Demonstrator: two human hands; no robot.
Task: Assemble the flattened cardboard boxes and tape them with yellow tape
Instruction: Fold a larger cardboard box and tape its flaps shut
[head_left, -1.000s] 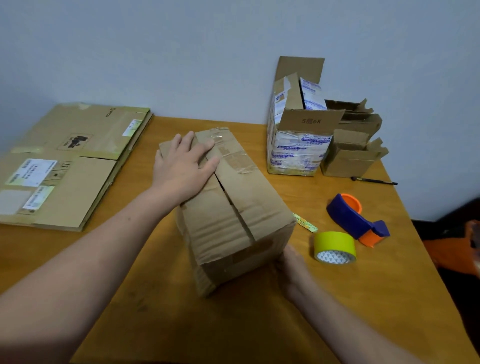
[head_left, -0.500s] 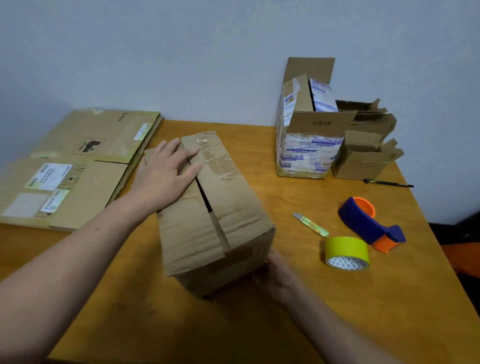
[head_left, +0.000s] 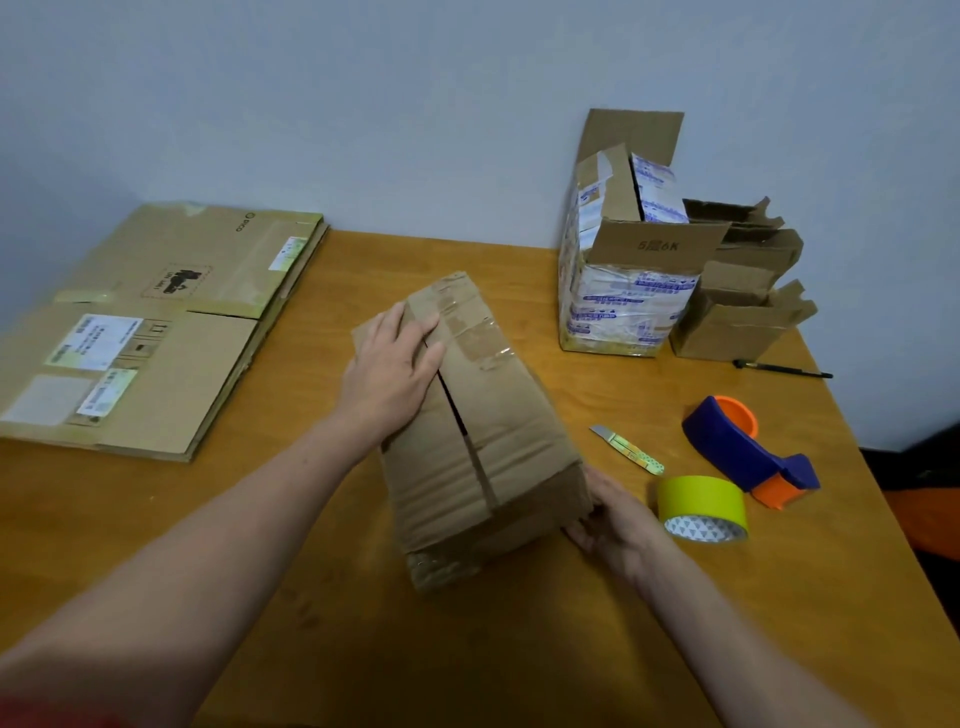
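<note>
One box (head_left: 511, 415): left hand (head_left: 387, 374) flat on its top seam, right hand (head_left: 610, 525) gripping its near corner.

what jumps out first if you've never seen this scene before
The brown cardboard box in the middle of the wooden table, with the left hand flat on its top flaps and the right hand at its near right corner. Next, the bright yellow tape roll just right of that hand, and the flattened cardboard stack at the table's far left.

A cutter (head_left: 626, 449), a black pen (head_left: 782, 369) and a blue-orange tape dispenser (head_left: 737, 447) lie on the table (head_left: 519, 649).
</note>
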